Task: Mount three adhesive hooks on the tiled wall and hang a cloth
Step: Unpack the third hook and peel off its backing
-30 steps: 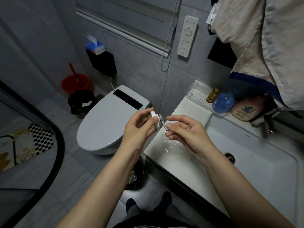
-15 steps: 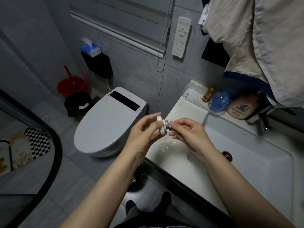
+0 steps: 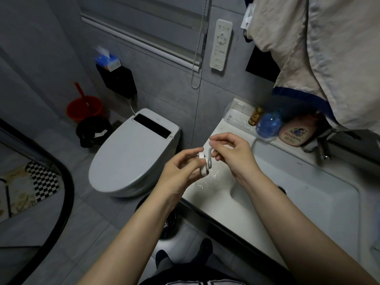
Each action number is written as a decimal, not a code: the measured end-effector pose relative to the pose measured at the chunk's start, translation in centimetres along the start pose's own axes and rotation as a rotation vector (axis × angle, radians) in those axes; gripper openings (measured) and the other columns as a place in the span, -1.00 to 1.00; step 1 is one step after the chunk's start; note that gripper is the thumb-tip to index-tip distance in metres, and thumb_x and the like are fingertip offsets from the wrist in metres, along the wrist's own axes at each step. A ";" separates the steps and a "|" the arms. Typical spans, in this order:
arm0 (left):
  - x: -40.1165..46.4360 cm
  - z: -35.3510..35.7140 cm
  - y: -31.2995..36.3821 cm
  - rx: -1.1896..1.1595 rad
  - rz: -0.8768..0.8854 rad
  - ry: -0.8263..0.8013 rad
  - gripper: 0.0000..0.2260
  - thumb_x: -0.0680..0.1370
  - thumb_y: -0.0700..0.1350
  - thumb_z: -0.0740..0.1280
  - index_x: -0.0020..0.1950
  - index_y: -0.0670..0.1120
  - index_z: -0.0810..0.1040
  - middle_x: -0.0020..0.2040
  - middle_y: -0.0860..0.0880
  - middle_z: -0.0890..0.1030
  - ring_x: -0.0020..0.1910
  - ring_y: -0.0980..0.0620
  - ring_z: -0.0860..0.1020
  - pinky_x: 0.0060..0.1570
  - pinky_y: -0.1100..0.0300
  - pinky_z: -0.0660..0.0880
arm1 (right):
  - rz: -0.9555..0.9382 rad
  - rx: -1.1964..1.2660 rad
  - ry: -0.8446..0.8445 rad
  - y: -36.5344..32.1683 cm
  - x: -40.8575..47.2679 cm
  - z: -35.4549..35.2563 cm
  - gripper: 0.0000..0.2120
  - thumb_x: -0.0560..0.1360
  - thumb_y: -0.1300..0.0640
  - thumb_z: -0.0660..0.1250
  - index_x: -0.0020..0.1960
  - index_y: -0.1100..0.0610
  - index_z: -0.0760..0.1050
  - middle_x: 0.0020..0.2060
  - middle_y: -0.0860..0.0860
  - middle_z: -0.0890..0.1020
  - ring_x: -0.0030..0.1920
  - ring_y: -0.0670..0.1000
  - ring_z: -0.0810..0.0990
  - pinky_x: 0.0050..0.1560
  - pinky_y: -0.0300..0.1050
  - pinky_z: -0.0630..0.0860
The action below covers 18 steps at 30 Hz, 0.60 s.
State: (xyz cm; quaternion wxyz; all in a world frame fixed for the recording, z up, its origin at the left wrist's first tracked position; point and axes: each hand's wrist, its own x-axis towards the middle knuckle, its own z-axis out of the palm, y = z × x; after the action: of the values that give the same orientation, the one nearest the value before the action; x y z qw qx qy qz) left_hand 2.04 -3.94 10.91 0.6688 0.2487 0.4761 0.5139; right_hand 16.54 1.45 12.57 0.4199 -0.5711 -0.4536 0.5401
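Observation:
A small white round adhesive hook (image 3: pixel 203 164) with a metal prong (image 3: pixel 209 159) is held above the left end of the white sink counter (image 3: pixel 224 204). My left hand (image 3: pixel 183 169) pinches the white disc from the left. My right hand (image 3: pixel 232 153) has its fingertips on the top of the metal prong from the right. A beige cloth with a blue hem (image 3: pixel 320 58) hangs at the upper right, in front of the grey tiled wall (image 3: pixel 168 87). Clear crumpled wrapping (image 3: pixel 207 179) lies on the counter under the hook.
A closed white toilet (image 3: pixel 131 157) stands left of the counter, with a red bucket (image 3: pixel 84 108) and black bin (image 3: pixel 92 132) behind it. A remote panel (image 3: pixel 221 45) and blind cord (image 3: pixel 198 50) hang on the wall. Bottles (image 3: pixel 294 132) line the sink's back edge beside a tap (image 3: pixel 322 147).
The hook's prong has swung out and now stands clear of the disc. My right fingers have shifted up onto the prong's top. Both hands stay above the counter's left end.

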 end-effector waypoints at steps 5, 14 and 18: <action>0.5 -0.2 0.8 -0.076 0.030 0.035 -0.74 0.53 -0.29 0.38 0.22 -0.18 0.60 0.07 -0.27 0.65 -0.09 -0.12 0.68 0.04 0.09 0.62 | 0.136 0.053 -0.069 1.1 -0.6 -0.2 -0.92 0.51 0.25 0.42 -0.10 0.27 0.57 -0.29 0.13 0.66 -0.39 -0.01 0.60 -0.33 -0.26 0.54; 1.3 -1.2 1.1 0.074 0.169 0.128 -0.70 0.47 -0.28 0.47 0.18 -0.10 0.64 0.15 -0.25 0.62 0.12 -0.13 0.64 -0.01 0.15 0.62 | 0.174 0.308 -0.188 -0.3 -2.0 0.4 -0.89 0.51 0.30 0.39 0.03 0.28 0.58 -0.31 0.15 0.67 -0.37 -0.04 0.66 -0.30 -0.27 0.60; 1.0 -1.0 0.4 0.101 0.130 0.075 -0.68 0.40 -0.27 0.53 0.13 -0.06 0.67 0.12 -0.26 0.63 0.01 -0.05 0.66 -0.11 0.20 0.60 | 0.043 0.100 -0.073 -0.7 -0.7 0.8 -0.90 0.50 0.13 0.44 -0.09 0.17 0.63 -0.36 0.11 0.58 -0.42 -0.02 0.53 -0.36 -0.26 0.49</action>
State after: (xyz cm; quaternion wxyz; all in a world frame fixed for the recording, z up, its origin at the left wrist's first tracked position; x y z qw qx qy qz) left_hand 1.03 -3.02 10.45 0.6024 0.2933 0.5088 0.5406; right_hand 15.71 0.91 13.41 0.4192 -0.5392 -0.4286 0.5915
